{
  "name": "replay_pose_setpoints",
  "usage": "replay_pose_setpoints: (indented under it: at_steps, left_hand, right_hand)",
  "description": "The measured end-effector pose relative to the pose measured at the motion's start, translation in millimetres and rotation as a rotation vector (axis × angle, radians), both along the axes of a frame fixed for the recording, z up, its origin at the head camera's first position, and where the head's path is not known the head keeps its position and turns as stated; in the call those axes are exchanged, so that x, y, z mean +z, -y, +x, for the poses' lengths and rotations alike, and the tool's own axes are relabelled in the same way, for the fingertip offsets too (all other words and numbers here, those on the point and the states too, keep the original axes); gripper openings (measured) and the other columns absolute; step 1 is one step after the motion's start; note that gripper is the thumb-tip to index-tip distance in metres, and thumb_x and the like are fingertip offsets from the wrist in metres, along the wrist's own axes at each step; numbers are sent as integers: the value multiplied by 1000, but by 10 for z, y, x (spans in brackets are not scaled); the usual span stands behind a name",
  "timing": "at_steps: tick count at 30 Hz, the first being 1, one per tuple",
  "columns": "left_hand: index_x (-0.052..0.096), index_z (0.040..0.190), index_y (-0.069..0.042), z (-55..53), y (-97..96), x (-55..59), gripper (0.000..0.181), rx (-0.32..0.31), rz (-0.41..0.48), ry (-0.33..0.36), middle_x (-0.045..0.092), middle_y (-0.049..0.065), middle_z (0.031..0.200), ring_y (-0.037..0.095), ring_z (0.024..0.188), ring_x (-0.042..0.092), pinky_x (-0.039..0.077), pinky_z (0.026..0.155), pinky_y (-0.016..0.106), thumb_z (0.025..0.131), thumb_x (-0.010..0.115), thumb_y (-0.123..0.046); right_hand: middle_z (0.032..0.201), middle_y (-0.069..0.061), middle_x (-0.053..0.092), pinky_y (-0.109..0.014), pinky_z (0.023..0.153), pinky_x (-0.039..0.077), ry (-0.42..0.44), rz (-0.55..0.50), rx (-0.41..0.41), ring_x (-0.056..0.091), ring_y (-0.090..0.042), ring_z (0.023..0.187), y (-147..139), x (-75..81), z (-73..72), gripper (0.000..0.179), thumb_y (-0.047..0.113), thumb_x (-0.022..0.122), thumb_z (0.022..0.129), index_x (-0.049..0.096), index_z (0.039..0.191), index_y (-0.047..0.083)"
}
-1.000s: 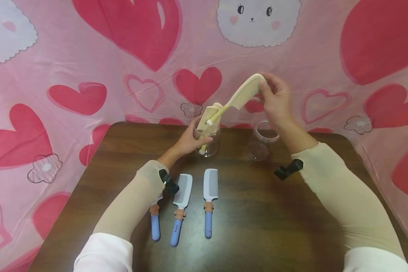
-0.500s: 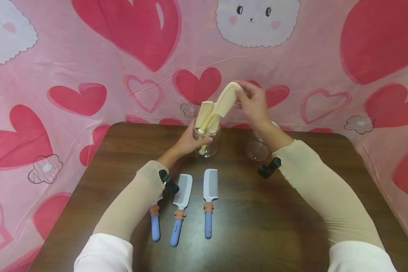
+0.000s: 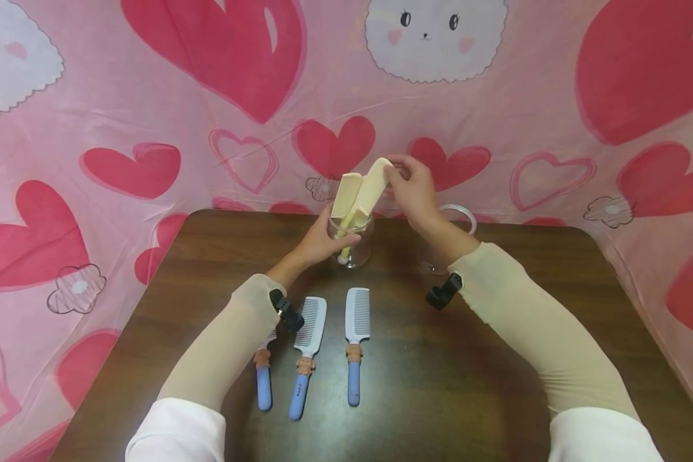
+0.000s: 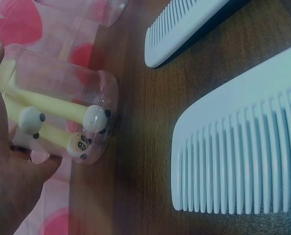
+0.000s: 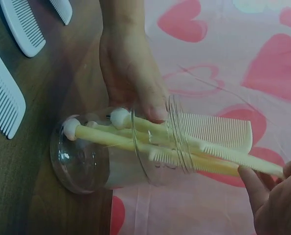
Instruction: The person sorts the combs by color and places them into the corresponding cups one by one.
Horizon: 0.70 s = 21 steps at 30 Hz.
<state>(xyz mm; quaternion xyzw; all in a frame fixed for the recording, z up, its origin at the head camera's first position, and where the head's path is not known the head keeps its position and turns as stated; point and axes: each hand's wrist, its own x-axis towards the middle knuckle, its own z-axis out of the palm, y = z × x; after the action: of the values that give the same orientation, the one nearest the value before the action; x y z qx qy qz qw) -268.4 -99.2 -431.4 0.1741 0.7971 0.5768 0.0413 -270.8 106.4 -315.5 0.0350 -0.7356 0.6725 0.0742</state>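
Note:
My left hand point(image 3: 316, 244) grips a clear jar point(image 3: 364, 249) standing on the table's far side, thumb across its front. Cream-yellow combs lean inside it, handles down, one comb head point(image 3: 346, 194) rising above the rim. My right hand point(image 3: 412, 192) pinches the tip of another yellow comb point(image 3: 375, 183), tilted, its handle inside the jar mouth. White panda-shaped handle ends point(image 4: 95, 118) show through the wall in the left wrist view. From the right wrist view, the combs point(image 5: 218, 129) overlap at the rim point(image 5: 177, 137), with the right fingertips at their upper ends.
A second clear jar point(image 3: 433, 255) stands to the right, partly behind the right forearm. Blue-handled combs point(image 3: 358, 314) lie nearer on the brown wooden table point(image 3: 468, 372), one partly under the left wrist. A pink heart-print cloth point(image 3: 254, 167) hangs behind the table.
My right hand has moved left and down with the yellow comb, bringing its handle from above the jar to inside it. The left hand and jar have stayed put.

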Motion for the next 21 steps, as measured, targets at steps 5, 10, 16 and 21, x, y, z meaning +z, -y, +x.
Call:
replay_pose_setpoints:
  at_steps: [5,10,16,21]
  left_hand:
    - [24,157,-9,-4,12,-7,92,-9,14,-11,46,14,144,27,127,50,41,112,45,86,82,-14]
    - [24,157,-10,-5,18,-12,92,-8,6,-14,46,13,145,26,128,50,40,113,45,86,82,-16]
    - [23,158,-10,-13,10,-16,93,-10,11,-6,45,13,147,26,129,50,40,113,45,86,82,-15]
    - [23,158,-10,-10,14,-25,93,-6,10,-4,45,13,147,27,129,49,40,113,46,86,82,-16]
  right_hand:
    - [106,-11,63,-27,72,61,6,6,-19,64,-13,84,17,-15,4,30,9,59,102,61,129,-4]
    - [106,-9,61,-28,76,61,21,30,-24,61,-15,91,18,-29,11,31,11,61,102,60,129,-5]
    - [110,-11,62,-37,88,59,32,42,-3,62,-17,96,7,-43,5,34,13,61,101,60,130,-4]
    - [114,-14,64,-32,86,59,53,53,9,67,-23,100,-73,-70,28,37,20,63,101,60,131,-1]
